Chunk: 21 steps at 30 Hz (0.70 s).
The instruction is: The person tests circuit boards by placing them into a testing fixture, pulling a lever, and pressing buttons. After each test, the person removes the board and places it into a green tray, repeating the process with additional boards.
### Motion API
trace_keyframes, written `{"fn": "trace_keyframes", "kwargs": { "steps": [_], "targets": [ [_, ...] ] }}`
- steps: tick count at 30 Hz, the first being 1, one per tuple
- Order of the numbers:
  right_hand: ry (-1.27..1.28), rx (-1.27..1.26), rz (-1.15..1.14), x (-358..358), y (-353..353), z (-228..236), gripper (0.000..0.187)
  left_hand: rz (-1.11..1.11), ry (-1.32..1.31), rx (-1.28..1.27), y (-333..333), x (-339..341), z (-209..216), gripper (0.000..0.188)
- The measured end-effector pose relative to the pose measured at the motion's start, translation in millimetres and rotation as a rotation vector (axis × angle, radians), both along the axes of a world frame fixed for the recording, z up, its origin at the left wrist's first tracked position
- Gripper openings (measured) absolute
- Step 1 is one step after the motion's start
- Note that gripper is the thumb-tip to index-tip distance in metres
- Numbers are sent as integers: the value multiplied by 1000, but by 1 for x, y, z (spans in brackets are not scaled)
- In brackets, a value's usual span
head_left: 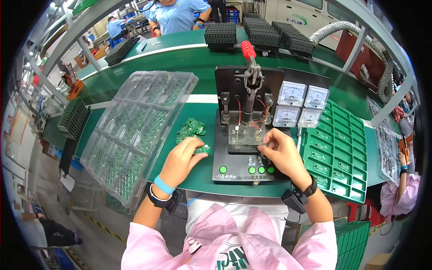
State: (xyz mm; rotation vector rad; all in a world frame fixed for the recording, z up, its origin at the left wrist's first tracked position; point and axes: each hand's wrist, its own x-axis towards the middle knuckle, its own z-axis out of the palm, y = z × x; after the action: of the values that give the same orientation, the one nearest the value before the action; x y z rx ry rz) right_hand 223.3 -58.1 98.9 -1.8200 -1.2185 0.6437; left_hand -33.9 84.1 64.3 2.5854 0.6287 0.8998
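Observation:
A small green circuit board [204, 149] is pinched between the thumb and fingers of my left hand [182, 157]. Just beyond that hand lies a loose pile of similar boards [191, 129] on the green bench. In front of me stands a black test fixture [220, 155] with a red-handled toggle clamp [248, 50] and a clear pressing plate [247, 133]. My right hand [281, 150] is closed at the right edge of the fixture's nest, under the clear plate; whatever its fingertips hold is hidden.
Left of the pile, clear compartment trays [135, 119] full of boards lie tilted. Four-dial meters [297, 103] stand right of the fixture, beside a green compartment tray [333, 153] with several boards. Black racks [220, 33] line the far belt; a person in blue [177, 15] stands beyond.

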Motion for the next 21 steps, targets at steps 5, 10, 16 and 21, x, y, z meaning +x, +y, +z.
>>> {"fn": "trace_keyframes", "kwargs": {
  "steps": [5,10,16,21],
  "targets": [
    [-11,-7,-64,26,-39,10,19,-322,-124,312,-32,49,13,29],
    [-3,-38,-147,58,-74,13,19,-375,-68,532,-38,79,17,29],
    [12,-44,-215,92,-95,17,18,-293,95,563,-36,88,9,31],
    [23,-39,-229,104,-101,18,18,-213,249,536,-49,89,12,31]
  ]
}}
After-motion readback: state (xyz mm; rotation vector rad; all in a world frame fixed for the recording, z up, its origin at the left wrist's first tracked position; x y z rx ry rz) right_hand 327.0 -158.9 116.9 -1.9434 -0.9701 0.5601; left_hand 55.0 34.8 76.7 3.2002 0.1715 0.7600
